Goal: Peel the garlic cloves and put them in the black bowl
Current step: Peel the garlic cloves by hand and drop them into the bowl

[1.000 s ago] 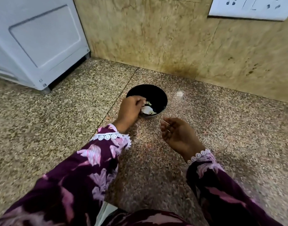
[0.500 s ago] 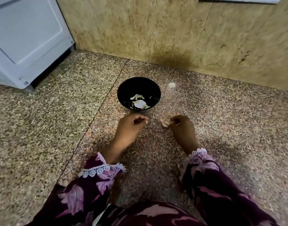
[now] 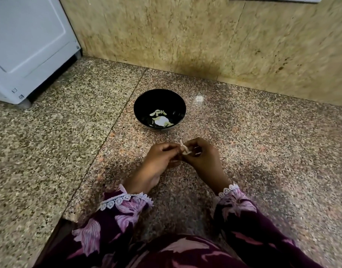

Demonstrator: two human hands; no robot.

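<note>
Centre of the frame: my left hand (image 3: 159,161) and right hand (image 3: 202,158) meet, fingers pinching one garlic clove (image 3: 184,149) between them, its papery skin lifting upward, while the black bowl (image 3: 159,97) lies directly above, near both hands alike.

A pale garlic clove (image 3: 184,149) is being held above the speckled stone surface, just in front of the black bowl (image 3: 141,105) and apart from it. A thin strip of its whitish skin is sticking upward; the rest of the clove is being hidden by fingers. The black bowl, round and glossy, is standing upright, and several pale peeled cloves (image 3: 158,112) are lying inside at its bottom.
</note>
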